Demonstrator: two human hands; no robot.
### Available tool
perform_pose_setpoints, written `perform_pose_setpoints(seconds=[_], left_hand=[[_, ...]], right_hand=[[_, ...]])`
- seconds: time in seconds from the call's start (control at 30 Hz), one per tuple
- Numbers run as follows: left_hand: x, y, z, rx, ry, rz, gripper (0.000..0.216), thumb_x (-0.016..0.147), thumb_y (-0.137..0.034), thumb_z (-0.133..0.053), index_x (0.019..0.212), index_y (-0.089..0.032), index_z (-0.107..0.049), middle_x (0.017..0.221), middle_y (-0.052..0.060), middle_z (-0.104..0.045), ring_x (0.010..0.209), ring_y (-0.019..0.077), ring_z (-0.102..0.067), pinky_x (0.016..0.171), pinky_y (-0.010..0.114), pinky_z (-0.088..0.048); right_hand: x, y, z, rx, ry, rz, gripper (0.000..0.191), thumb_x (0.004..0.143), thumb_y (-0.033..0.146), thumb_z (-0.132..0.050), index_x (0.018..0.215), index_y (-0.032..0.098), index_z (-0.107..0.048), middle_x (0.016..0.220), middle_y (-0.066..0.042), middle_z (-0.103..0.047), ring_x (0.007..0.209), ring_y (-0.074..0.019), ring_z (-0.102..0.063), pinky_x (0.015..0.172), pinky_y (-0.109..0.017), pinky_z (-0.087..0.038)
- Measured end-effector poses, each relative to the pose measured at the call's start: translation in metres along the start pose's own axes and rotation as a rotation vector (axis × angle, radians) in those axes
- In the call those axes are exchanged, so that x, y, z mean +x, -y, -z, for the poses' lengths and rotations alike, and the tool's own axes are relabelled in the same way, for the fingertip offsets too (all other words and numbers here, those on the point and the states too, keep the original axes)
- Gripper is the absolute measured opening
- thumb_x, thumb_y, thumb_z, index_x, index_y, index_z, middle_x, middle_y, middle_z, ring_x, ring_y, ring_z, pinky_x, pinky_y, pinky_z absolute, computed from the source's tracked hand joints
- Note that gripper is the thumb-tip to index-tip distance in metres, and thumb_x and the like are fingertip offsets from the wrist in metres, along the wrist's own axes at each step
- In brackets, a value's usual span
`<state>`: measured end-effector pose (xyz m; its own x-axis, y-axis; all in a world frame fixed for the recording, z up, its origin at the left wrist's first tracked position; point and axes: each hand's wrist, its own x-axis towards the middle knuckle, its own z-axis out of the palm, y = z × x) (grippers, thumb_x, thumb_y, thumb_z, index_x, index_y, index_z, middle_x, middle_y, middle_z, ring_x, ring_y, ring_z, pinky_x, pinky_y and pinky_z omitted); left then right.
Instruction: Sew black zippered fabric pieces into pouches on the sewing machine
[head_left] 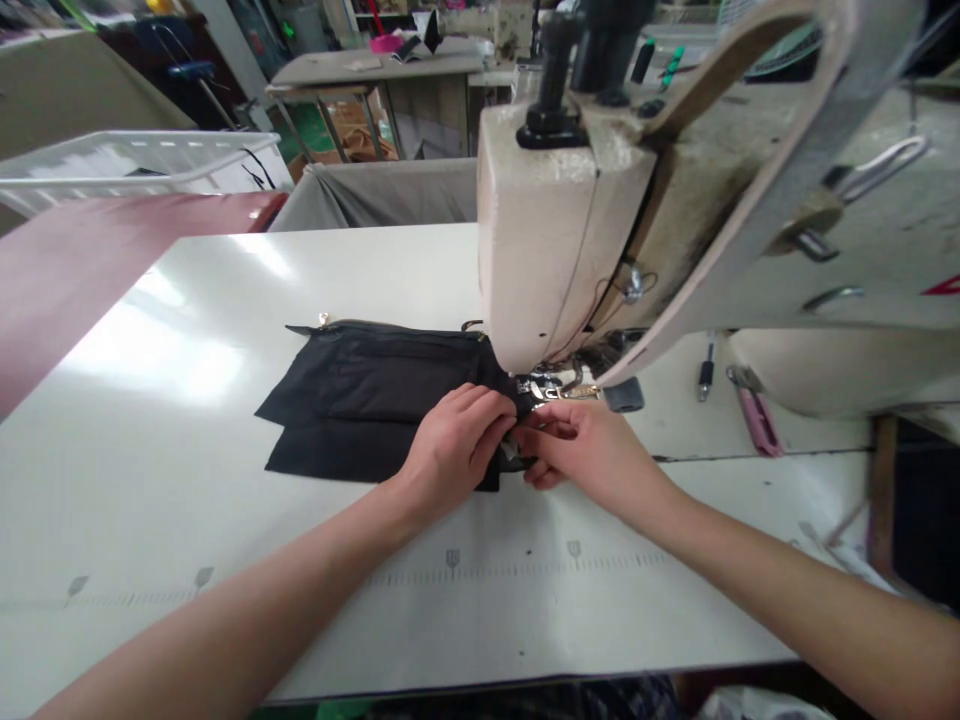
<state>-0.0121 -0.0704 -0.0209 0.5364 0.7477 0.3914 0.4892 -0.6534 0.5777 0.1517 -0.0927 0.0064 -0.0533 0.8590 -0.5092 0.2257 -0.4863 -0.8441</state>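
Fingers: R hand (577, 440) pinching blk fabric (390, 375) nr sewing mach. (555, 215); L hand (459, 440) resting on it, grip unclear. Fabric on white table (397, 270), ruler marks (452, 558) nr front edge. Bkgd: white basket (225, 180), rear table (330, 70) w/ clutter.

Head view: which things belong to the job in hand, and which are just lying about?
Seemingly in the job:
- black fabric piece, with left hand and right hand at its edge
- sewing machine

Seemingly lying about:
- pink-handled tool
- small black-and-silver tool
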Motion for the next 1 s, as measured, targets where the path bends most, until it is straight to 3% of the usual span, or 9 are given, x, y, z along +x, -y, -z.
perform_pose_setpoints(seconds=[0.2, 0.33, 0.47, 0.7, 1.0], left_hand=[[0.001, 0.001, 0.000, -0.079, -0.065, 0.091, 0.013, 0.093, -0.014, -0.044, 0.083, -0.017, -0.052, 0.077, 0.000, -0.055, 0.071, 0.0112, -0.051, 0.066, 0.021, -0.043], [0.001, 0.003, 0.001, -0.092, -0.067, 0.086, 0.014, 0.093, -0.014, -0.044, 0.081, -0.017, -0.051, 0.076, -0.001, -0.054, 0.069, 0.0107, -0.050, 0.064, 0.021, -0.042], [0.000, 0.003, 0.002, -0.083, -0.055, 0.065, 0.016, 0.094, -0.015, -0.042, 0.082, -0.016, -0.053, 0.077, 0.000, -0.055, 0.070, 0.0113, -0.051, 0.065, 0.022, -0.043], [-0.001, 0.007, -0.001, 0.085, -0.015, -0.193, 0.018, 0.093, -0.015, -0.046, 0.102, -0.012, -0.061, 0.091, 0.007, -0.065, 0.082, 0.0173, -0.056, 0.075, 0.032, -0.047], [-0.001, 0.012, 0.000, 0.058, -0.066, -0.357, 0.022, 0.095, -0.014, -0.043, 0.098, -0.010, -0.065, 0.085, 0.009, -0.066, 0.079, 0.0168, -0.058, 0.072, 0.029, -0.050]], right_hand=[[-0.008, 0.005, -0.001, 0.380, -0.055, -0.161, 0.008, 0.081, 0.011, -0.065, 0.087, 0.015, -0.062, 0.067, -0.002, -0.070, 0.053, -0.0131, -0.069, 0.054, -0.022, -0.059], [-0.006, 0.009, -0.008, 0.389, 0.006, -0.214, 0.012, 0.085, 0.015, -0.063, 0.074, 0.014, -0.059, 0.060, -0.002, -0.067, 0.051, -0.0131, -0.068, 0.050, -0.021, -0.058], [-0.003, 0.010, -0.013, 0.411, -0.038, -0.206, 0.018, 0.086, 0.014, -0.060, 0.069, 0.014, -0.058, 0.054, 0.000, -0.064, 0.046, -0.0109, -0.065, 0.048, -0.020, -0.057], [-0.007, -0.002, -0.014, 0.415, -0.048, -0.132, 0.020, 0.083, 0.016, -0.060, 0.063, 0.013, -0.061, 0.055, 0.001, -0.062, 0.046, -0.0087, -0.062, 0.047, -0.018, -0.054], [-0.010, -0.008, -0.014, 0.392, -0.040, -0.078, 0.018, 0.076, 0.023, -0.064, 0.060, 0.015, -0.063, 0.060, 0.000, -0.064, 0.051, -0.0103, -0.061, 0.052, -0.022, -0.054]])
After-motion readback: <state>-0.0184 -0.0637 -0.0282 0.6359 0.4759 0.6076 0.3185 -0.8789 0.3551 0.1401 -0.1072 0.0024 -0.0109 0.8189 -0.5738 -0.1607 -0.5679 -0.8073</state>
